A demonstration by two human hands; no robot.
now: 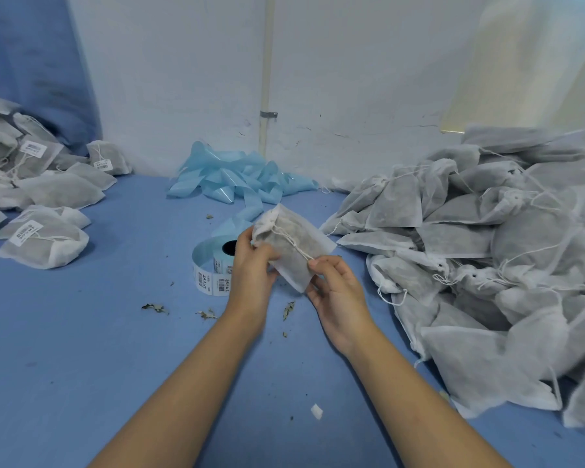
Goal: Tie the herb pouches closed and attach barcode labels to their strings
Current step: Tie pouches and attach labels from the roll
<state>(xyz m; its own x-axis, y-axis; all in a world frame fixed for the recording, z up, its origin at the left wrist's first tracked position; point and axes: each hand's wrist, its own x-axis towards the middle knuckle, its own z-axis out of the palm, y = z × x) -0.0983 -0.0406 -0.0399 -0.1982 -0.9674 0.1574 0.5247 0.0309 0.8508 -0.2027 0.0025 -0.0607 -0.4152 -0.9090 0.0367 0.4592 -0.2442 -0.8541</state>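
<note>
So the person had one herb pouch [293, 246] held up over the middle of the blue desk [81, 332], tilted, with the gathered top end pointing up and to the left. The left hand [252, 265] gripped that bunched end, fingers curled round it. The right hand [335, 292] pinched the white string [296, 246] between thumb and forefinger down near the pouch's lower edge, and the string ran taut across the pouch face back up to the neck.

Just beside the left hand, partly behind it, sat the roll of barcode labels [213, 261] on the desk, with a strip of a few labels hanging loose off the front. Behind that, against the wall [183, 79], was a tangled heap of pale blue backing tape [237, 180].

Off to the right was a big pile of pouches [487, 248] with strings hanging loose all over. On the left, well apart from it, lay a smaller bunch of labelled pouches [41, 244] with barcode tags showing on several.

Bits of dried leaf [154, 307] were scattered on the desk near the forearms, plus a little white scrap [316, 411] closer to the camera.
</note>
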